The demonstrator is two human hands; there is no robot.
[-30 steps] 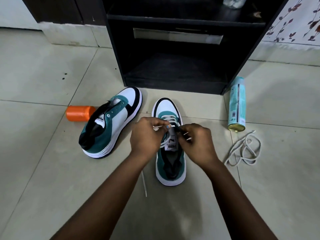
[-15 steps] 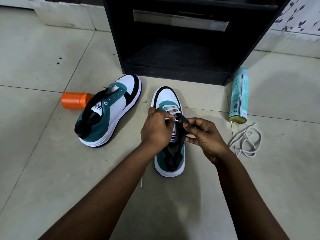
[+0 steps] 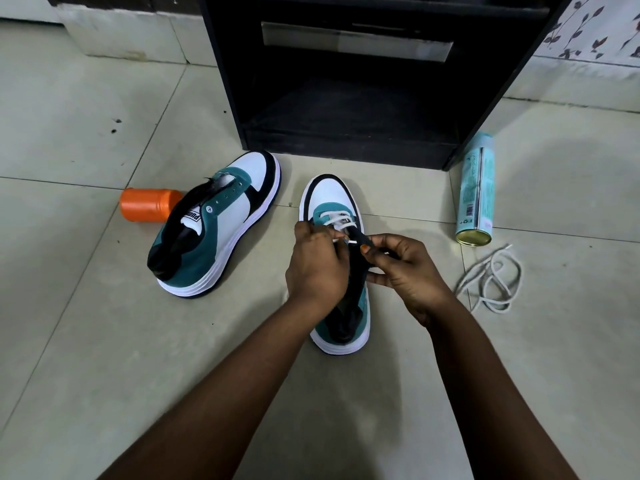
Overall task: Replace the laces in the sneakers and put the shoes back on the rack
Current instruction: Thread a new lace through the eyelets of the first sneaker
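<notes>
Thin limp white lace [image 3: 337,216] sat half-threaded in the near sneaker [image 3: 341,271] on the floor [image 3: 86,341], best pinched by its stiff tip, left hand [image 3: 317,266] pinching it, right hand [image 3: 403,271] gripping the black tongue [image 3: 360,239], rack [image 3: 346,98] behind.

Right hand [image 3: 405,268] now off the eyelets, pinching the black tongue [image 3: 360,239] aside.
</notes>
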